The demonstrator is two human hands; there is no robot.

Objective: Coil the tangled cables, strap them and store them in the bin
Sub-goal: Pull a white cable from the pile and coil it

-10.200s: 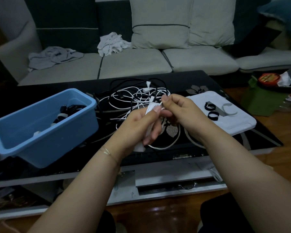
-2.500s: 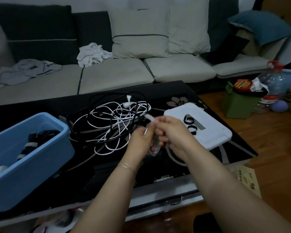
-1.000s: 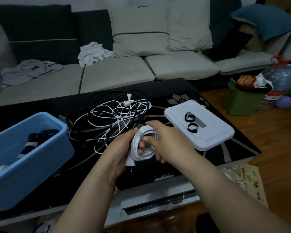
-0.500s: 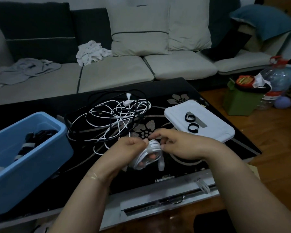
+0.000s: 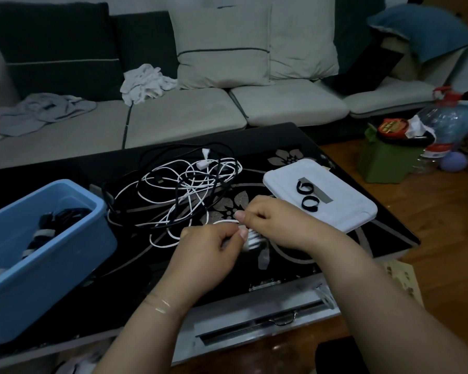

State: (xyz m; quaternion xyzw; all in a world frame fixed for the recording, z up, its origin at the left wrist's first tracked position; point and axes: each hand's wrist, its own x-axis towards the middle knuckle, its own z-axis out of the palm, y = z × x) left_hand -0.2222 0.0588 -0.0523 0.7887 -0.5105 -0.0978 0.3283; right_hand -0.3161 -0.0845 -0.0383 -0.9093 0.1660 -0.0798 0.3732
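Left hand [image 5: 208, 252] and right hand [image 5: 276, 225] meet over the glossy black floral table [image 5: 295, 139], both with fingers curled, pinching a small white coiled cable [image 5: 253, 240]. The coil is thin round cord in tight loops, mostly hidden between the two hands; a pale strap end [image 5: 264, 259] hangs below it. Just beyond the left hand lies the cable tangle [image 5: 179, 184], thin black and white cords looped over each other, with a white plug on its far side. Well left of the left hand is the blue plastic bin [image 5: 73, 247], smooth and rectangular, with dark bundled cables inside. Just beyond the right hand is a white rounded lid [image 5: 343, 214] carrying two black strap rings [image 5: 307, 195]. Beige fabric sofa [image 5: 187, 114] behind.
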